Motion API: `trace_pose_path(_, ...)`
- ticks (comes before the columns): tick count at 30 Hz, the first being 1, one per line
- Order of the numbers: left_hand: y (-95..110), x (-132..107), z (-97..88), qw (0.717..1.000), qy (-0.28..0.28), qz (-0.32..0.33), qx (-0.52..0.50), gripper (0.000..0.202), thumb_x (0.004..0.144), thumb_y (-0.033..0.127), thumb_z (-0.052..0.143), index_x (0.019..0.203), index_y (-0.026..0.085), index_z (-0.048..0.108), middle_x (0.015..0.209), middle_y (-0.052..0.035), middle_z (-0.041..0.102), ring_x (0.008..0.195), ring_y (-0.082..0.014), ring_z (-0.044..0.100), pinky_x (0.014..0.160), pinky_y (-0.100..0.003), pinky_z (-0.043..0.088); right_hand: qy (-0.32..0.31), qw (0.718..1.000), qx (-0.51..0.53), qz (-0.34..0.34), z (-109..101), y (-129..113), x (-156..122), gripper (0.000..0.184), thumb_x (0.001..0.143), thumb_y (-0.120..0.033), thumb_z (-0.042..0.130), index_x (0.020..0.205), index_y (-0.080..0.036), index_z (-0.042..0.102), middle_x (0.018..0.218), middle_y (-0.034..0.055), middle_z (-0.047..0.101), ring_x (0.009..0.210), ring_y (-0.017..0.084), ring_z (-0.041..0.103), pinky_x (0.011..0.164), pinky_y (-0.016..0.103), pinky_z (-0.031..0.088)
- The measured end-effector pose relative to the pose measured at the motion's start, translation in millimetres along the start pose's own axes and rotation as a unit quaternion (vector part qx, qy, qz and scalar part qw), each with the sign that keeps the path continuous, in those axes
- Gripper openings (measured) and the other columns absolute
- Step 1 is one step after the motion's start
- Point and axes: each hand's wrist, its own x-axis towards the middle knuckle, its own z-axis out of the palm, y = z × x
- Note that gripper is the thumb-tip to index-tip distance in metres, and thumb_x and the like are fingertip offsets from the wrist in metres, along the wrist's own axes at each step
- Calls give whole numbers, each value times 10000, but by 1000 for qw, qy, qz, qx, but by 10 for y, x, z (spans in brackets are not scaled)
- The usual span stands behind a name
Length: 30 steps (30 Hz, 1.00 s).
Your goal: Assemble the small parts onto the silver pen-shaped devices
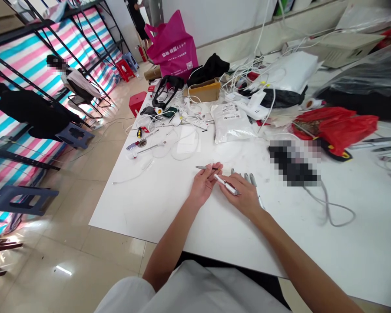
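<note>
Both my hands rest on the white table [156, 204] near its middle. My right hand [244, 195] grips a white pen [226, 184], its fingers curled round the barrel. My left hand [203, 182] lies beside it with fingers stretched out, touching the pen's tip end. A grey pen [203, 167] lies on the table just beyond my left fingertips. Several more grey pens [251, 179] lie just past my right hand, partly hidden by it.
Farther back lie screwdrivers [140, 143], white cables [182, 148], a power strip [198, 123], a white pouch [231, 121], a cardboard box [203, 90], a pink bag [172, 45] and a red bag [339, 124]. A grey cable [329, 208] loops at right. Stools [22, 198] and a seated person [74, 82] are at left.
</note>
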Motion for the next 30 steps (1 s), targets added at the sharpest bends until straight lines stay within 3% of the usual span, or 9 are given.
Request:
trace_pose_path(7,-36,-56,77,998,-29,-36,39,335,851,404,826,1033,125,791,1231,-142,758,1252,-280,672,1096,-397,490,-57,997,18,41,64,66,-73,296,973,-202,611,1236,-295,709,998,50,751,770,173,703,670,322,593)
trace_pose_path(13,-47,-91,120,995,-38,-64,61,407,824,460,838,1044,119,803,1219,-152,757,1185,-277,691,1048,-379,503,-35,998,25,37,74,71,-82,265,955,-192,656,1187,-302,721,1043,43,761,842,187,731,766,367,617)
trace_pose_path(21,-77,-68,89,996,-42,-54,57,373,845,442,824,1036,122,801,1257,-147,745,1189,-269,686,1050,-378,503,-28,999,9,20,73,55,-80,238,967,-198,658,1181,-276,726,1025,50,762,806,175,728,707,332,604)
trace_pose_path(30,-70,-79,100,995,-39,-65,64,386,845,460,815,1048,132,792,1299,-154,726,1192,-292,683,975,-388,529,-6,999,20,50,118,46,-103,266,961,-224,673,1198,-326,738,1032,29,775,816,185,739,718,350,614)
